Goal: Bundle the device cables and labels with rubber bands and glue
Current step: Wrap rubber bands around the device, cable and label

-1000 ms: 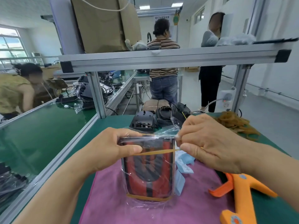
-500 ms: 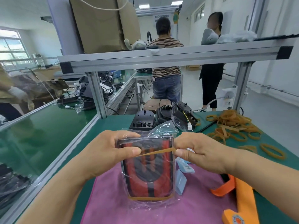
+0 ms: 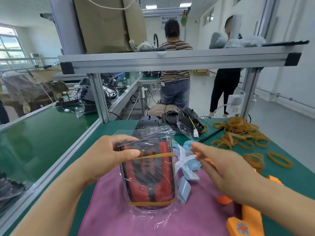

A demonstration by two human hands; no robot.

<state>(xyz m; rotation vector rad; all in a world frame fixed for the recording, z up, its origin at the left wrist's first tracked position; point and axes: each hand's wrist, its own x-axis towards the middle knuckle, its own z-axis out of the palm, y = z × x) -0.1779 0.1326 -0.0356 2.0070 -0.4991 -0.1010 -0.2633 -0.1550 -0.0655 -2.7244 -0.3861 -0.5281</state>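
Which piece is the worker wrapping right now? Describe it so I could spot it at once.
Find the pink cloth on the green bench. Resting on it, gripped by the left hand, is a red-and-black device in a clear bag. Unlike the black devices behind it, two tan rubber bands cross it, one high, one low.

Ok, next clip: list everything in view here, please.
bagged device: one, red and black, on the pink cloth
fitted rubber bands: two, tan, round the device's top and bottom
labels: several, blue and white, right of the device
loose rubber bands: many, tan, green table, far right
orange tool: one, near right corner
black devices: about three, table's far edge
cardboard box: one, brown, on the shelf
people: two, standing beyond the shelf
left hand: grips the device's top
right hand: open, over the labels
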